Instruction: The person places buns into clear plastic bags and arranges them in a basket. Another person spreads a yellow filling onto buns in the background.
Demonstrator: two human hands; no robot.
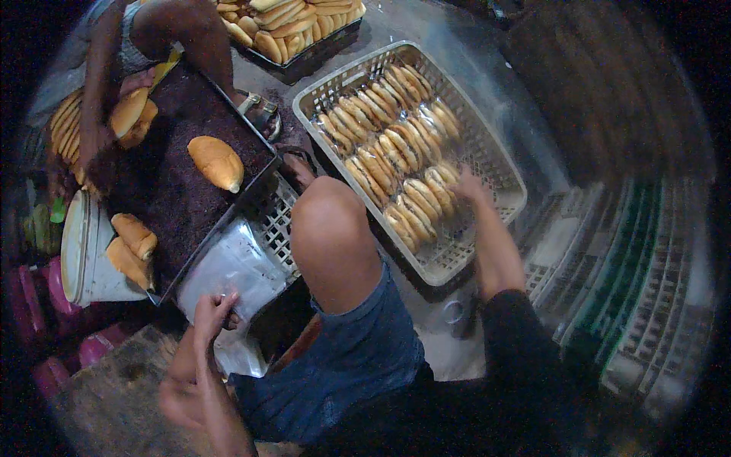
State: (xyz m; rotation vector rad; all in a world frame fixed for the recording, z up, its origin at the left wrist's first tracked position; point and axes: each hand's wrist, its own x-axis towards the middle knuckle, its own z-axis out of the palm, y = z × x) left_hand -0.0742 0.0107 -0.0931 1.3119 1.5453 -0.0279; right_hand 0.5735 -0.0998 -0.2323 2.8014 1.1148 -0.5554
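Note:
My left hand (pixel 216 313), its fingers curled, is over a stack of clear plastic bags (pixel 237 268); whether it pinches a bag is unclear. The bags lie beside my raised knee, partly on a dark lattice crate (pixel 278 214). To the right, my right hand (pixel 472 184) reaches into a pale plastic crate (pixel 508 197). Blurred, it touches the end of the nearest row of filled buns (pixel 422 200); its grip is not plain. Clear wrapping shines on the buns, which stand on edge in three rows.
At left, a large tray of dark crumbly filling (pixel 165 154) holds a loose bun (pixel 216 163). Another person's arm (pixel 94 114) reaches among buns there. A white bucket (pixel 91 257) stands below the tray. More buns fill a tray (pixel 291 28) behind; stacked crates (pixel 617 274) line the right.

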